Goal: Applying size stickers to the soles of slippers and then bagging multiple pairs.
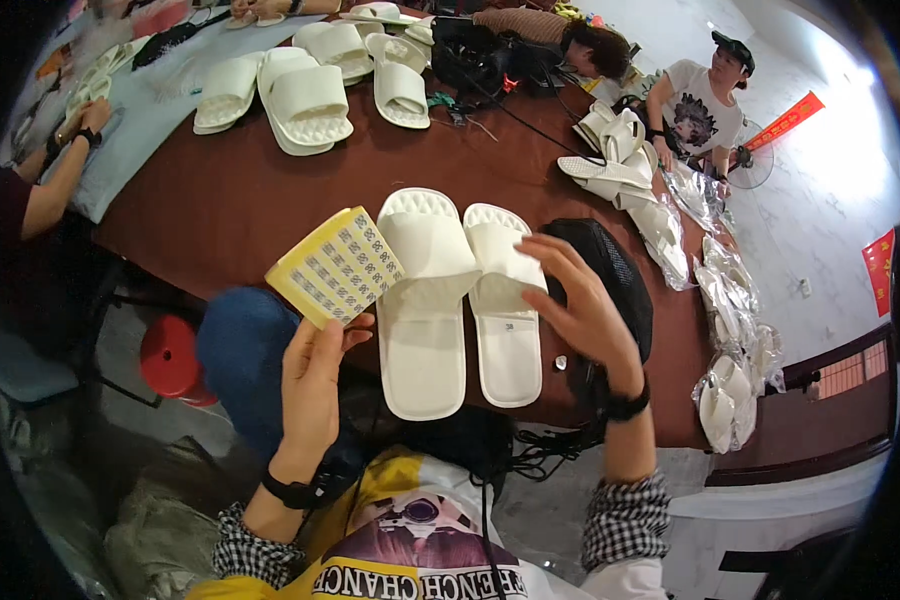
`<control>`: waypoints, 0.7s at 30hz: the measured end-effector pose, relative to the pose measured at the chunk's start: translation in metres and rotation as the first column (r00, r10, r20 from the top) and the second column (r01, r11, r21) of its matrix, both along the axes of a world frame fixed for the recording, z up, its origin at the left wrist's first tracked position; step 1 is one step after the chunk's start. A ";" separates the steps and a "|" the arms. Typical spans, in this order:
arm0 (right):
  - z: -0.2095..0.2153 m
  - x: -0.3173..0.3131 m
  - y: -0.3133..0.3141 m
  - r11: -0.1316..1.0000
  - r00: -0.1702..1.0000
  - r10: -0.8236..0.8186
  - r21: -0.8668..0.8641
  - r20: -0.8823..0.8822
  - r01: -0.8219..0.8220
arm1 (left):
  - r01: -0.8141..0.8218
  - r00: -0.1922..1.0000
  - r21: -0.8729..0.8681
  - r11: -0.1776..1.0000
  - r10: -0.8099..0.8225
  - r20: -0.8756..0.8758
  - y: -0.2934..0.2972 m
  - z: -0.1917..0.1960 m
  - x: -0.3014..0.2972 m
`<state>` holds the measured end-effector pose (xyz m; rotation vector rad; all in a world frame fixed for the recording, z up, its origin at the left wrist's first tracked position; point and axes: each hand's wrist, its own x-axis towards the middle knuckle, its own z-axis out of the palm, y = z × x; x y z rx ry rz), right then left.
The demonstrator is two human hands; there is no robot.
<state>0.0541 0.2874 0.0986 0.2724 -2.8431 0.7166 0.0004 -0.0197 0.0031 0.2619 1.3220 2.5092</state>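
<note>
My left hand [315,385] is closed on the lower edge of a yellow-backed sticker sheet [338,268], which carries rows of small printed labels. In front of me a pair of cream slide slippers lies side by side, toes away from me: the left slipper [422,350] and the right slipper [510,365]. The right slipper's insole bears a small label [509,327] just below the strap. Over the right edge of that strap hovers my right hand [588,305], fingers apart and nothing visible in them; whether a fingertip touches the slipper I cannot tell.
A black mesh item [625,280] lies right of the slippers, near a small whitish piece [560,363]. Several cream slippers [300,100] stand at the far left. Plastic-wrapped slippers [725,400] line the table's right edge. Other people are around the table; a red stool [168,355] stands left.
</note>
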 end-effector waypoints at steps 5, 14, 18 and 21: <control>-0.007 -0.060 0.038 0.998 0.938 0.043 0.030 0.343 -0.057 | 0.040 0.997 -0.157 0.987 -0.050 -0.061 0.002 0.001 0.002; 0.030 -0.025 0.048 0.988 0.869 -0.149 0.103 0.472 0.113 | 0.210 0.977 -0.098 0.973 -0.214 -0.023 0.007 -0.002 0.005; 0.046 0.041 0.051 0.939 0.849 -0.260 -0.084 0.460 0.333 | 0.278 0.961 -0.010 0.961 -0.277 0.016 0.014 -0.006 0.011; 0.047 0.087 0.058 0.828 0.817 -0.413 -0.209 0.403 0.521 | 0.327 0.944 0.049 0.944 -0.329 0.037 0.025 -0.007 0.023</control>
